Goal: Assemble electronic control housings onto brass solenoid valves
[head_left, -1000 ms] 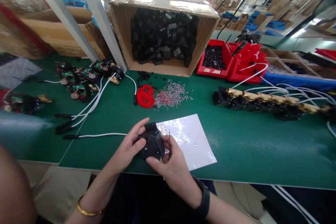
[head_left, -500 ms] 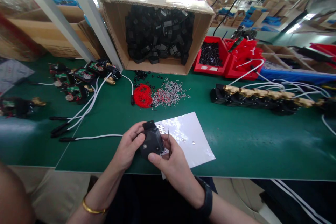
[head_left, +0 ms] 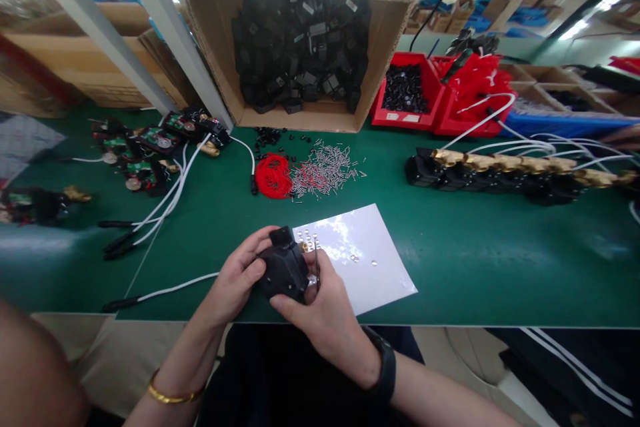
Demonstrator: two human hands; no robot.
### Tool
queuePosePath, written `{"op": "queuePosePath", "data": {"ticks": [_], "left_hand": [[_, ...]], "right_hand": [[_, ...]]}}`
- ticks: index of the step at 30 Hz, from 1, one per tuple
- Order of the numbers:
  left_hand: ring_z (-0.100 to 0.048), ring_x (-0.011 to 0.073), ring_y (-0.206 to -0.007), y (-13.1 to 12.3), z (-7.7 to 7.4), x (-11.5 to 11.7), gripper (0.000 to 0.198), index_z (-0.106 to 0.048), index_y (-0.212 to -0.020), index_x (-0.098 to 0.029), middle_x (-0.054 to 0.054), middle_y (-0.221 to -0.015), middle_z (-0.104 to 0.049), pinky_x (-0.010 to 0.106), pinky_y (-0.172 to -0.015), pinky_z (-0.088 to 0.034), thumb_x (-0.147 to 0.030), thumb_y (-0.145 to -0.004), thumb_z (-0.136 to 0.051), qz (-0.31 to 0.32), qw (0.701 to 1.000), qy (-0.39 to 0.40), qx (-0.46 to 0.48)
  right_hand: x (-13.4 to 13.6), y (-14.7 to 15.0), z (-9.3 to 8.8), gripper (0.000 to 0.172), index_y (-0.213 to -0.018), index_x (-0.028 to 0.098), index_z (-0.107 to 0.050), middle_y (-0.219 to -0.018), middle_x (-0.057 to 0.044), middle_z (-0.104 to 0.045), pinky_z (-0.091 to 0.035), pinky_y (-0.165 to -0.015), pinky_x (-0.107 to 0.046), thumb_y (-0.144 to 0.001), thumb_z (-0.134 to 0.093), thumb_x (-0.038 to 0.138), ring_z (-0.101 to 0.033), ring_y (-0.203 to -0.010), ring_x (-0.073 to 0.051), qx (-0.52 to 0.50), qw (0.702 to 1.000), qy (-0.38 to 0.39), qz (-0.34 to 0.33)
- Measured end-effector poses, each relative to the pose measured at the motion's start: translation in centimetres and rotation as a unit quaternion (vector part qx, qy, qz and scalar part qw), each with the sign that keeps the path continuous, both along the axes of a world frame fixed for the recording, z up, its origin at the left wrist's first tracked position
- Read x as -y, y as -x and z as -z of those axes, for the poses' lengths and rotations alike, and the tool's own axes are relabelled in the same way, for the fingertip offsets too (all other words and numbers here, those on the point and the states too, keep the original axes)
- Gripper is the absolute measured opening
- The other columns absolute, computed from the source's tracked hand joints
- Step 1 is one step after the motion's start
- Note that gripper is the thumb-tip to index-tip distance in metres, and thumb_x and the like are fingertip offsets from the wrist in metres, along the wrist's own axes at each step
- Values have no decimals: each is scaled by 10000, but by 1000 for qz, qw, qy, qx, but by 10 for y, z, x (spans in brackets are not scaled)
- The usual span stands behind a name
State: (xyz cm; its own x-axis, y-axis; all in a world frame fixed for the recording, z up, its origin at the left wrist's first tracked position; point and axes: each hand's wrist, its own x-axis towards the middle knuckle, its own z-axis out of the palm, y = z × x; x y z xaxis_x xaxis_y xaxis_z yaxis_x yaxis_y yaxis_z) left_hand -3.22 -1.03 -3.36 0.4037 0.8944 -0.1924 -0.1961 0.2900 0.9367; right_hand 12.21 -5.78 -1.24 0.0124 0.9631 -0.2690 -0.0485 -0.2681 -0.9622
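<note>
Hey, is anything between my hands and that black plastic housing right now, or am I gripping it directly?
Nothing visible is between them. The left hand and right hand both grip the black housing directly, above the white sheet.

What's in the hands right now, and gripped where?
Both hands hold one black plastic housing. The left hand grips its left side, thumb on top. The right hand pinches its lower right edge and also holds a thin dark pin.

My bench: long green-topped work table (head_left: 450,260), pale slanted metal frame posts (head_left: 165,27) at its back left. Behind me, racks of brown cardboard cartons (head_left: 500,7) and blue bins. Bright daylight glare along the far side, washed out.
</note>
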Motion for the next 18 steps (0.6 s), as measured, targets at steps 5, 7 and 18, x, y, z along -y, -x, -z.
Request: {"op": "queuePosePath", "data": {"ticks": [5,7,18], "left_hand": [[-555,259,-1028,-5,2,-1,570,-499,-1228,-168,112,-1133,-608,281,-842,-426,-469,-762,-631,-31,1000,2,2],[-571,255,-988,-6,1,0,564,-513,-1211,-160,115,-1106,-620,284,-826,-432,-459,-752,-646,-36,999,5,3],[-592,180,-802,-42,-17,-23,388,-571,-1055,-154,58,-919,-650,247,-693,-442,-397,-762,-646,-37,996,-23,-75]], "right_hand": [[0,0,-4,428,-951,198,-459,-861,9,-564,-486,-689,-266,-616,-725,186,-577,-770,-154,25,1000,-13,2],[1,-1,-5,407,-939,200,-463,-840,14,-567,-485,-656,-252,-627,-724,191,-572,-737,-145,27,1000,-9,2],[-3,-22,10,475,-968,185,-457,-795,25,-538,-299,-254,-138,-676,-724,447,-351,-338,-6,-181,979,85,25]]}}
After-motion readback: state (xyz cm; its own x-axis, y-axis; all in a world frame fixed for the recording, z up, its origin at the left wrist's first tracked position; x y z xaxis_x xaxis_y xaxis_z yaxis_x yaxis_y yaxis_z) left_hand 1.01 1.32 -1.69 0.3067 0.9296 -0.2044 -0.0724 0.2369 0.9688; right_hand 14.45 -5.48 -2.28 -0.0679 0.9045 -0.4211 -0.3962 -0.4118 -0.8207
